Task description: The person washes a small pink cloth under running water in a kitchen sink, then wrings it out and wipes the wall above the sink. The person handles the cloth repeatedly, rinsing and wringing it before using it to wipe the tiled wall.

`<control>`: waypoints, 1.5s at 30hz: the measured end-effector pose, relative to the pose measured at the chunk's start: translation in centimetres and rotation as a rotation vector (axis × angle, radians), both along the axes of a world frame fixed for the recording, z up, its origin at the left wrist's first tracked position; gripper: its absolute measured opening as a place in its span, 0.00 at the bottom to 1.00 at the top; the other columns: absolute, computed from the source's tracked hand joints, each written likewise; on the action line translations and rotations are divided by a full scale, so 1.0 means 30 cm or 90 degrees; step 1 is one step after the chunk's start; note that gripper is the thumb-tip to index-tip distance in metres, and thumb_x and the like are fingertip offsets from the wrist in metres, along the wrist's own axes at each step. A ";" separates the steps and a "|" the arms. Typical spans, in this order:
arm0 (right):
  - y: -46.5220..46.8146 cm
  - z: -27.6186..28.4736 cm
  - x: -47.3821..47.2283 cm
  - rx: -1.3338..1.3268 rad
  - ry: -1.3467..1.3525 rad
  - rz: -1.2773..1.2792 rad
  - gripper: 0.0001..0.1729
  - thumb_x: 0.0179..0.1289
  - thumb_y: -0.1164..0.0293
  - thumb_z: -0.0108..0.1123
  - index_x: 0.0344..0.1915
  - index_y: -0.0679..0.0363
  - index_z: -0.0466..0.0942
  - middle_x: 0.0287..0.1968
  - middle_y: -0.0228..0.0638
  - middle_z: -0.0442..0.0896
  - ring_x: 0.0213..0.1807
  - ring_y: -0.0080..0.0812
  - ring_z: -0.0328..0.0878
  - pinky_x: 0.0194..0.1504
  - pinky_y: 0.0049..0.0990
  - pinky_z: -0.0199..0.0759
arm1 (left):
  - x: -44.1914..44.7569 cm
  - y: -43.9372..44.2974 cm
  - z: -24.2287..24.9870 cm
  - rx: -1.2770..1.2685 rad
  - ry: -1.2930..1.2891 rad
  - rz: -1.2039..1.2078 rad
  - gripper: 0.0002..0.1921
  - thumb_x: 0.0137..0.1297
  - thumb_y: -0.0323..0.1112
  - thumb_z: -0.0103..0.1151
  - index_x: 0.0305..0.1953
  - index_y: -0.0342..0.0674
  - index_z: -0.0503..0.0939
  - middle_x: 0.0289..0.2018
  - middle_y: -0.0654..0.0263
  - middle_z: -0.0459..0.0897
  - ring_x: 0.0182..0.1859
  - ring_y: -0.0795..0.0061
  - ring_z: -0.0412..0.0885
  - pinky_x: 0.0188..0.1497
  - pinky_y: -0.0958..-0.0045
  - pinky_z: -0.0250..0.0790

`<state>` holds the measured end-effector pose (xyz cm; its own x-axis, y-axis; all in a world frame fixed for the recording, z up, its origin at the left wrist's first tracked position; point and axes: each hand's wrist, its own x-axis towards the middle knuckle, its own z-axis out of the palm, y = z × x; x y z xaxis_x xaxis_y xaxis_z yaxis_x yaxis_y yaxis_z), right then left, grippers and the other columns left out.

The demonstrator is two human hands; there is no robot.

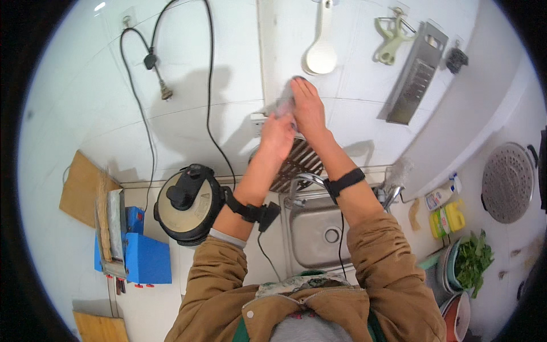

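Both my hands are raised against the white tiled wall, above the sink. Between them is a blurred, pale pinkish thing [284, 109], perhaps a cloth or plastic; its kind is unclear. My left hand [277, 134] is closed around its lower part, beside a white wall socket [257, 122]. My right hand [308, 104] lies along its right side with fingers stretched upward; whether it grips the thing cannot be told. A white rice paddle [321, 57] hangs just above my right hand. Below the hands, a brown slatted rack [299, 166] leans behind the faucet [310, 177].
A steel sink [318, 235] lies below my forearms. An electric pressure cooker [188, 205] and a blue machine [147, 258] stand left. Grater [416, 81] and peelers [391, 40] hang right. Yellow bottle [446, 220] and leafy greens [472, 263] are at the right. Cables hang from the wall.
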<state>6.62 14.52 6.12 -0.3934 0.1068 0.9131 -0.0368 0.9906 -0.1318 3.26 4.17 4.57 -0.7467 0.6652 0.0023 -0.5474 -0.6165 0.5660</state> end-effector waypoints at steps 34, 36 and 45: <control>0.420 -0.232 0.279 -1.024 0.620 0.023 0.17 0.57 0.83 0.52 0.48 0.67 0.75 0.45 0.40 0.79 0.44 0.32 0.76 0.46 0.26 0.71 | 0.144 0.437 -0.107 -0.211 0.087 -0.346 0.21 0.65 0.21 0.44 0.58 0.37 0.56 0.52 0.55 0.69 0.50 0.58 0.74 0.51 0.55 0.71; 0.455 -0.252 0.248 -0.978 0.563 -0.026 0.15 0.56 0.81 0.56 0.46 0.67 0.76 0.43 0.39 0.79 0.42 0.32 0.76 0.45 0.26 0.71 | 0.153 0.472 -0.126 -0.238 0.097 -0.375 0.22 0.66 0.22 0.44 0.60 0.39 0.54 0.53 0.55 0.69 0.50 0.58 0.74 0.52 0.53 0.70; 0.496 -0.332 0.216 -0.928 0.549 -0.177 0.11 0.50 0.77 0.65 0.36 0.66 0.78 0.33 0.37 0.81 0.33 0.27 0.75 0.35 0.25 0.71 | 0.136 0.398 -0.128 -0.293 0.148 -0.406 0.26 0.67 0.28 0.47 0.63 0.45 0.52 0.56 0.59 0.66 0.54 0.61 0.71 0.57 0.50 0.65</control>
